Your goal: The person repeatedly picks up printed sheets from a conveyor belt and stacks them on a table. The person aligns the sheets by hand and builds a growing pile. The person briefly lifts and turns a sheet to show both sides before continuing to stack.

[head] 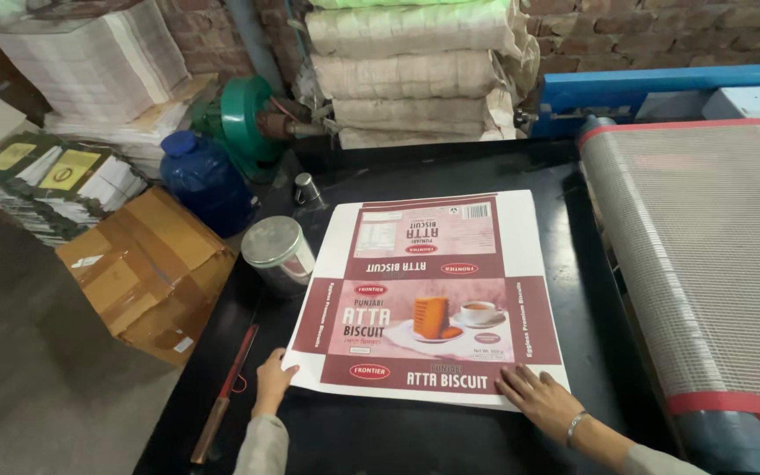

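Maroon and white, the printed carton sheet point(428, 295) lay flat on the black worktable point(380, 435), near its front edge, with a person's two hands on its near corners. The left hand point(272, 380) met the near left corner, fingers curled at the edge; whether they pinched the card or only touched it I could not tell from that angle. The right hand point(541, 400), a thin bangle on its wrist, lay palm down with fingers spread flat on the near right corner, gripping nothing. To handle such a sheet well, I judged, both hands ought to press evenly and slide it without buckling the card or creasing a corner. A steel tin point(279, 252) stood just beside the sheet's left edge, and a long red-handled tool point(223, 396) rested along the table's left side. To the right ran a mesh conveyor belt point(705, 255) edged in red. Beyond the table stood a blue jug point(207, 180), a green motor point(248, 123), stacked sacks point(411, 70) against a brick wall, piles of printed sheets point(63, 176), and brown cardboard boxes point(147, 273) on the floor
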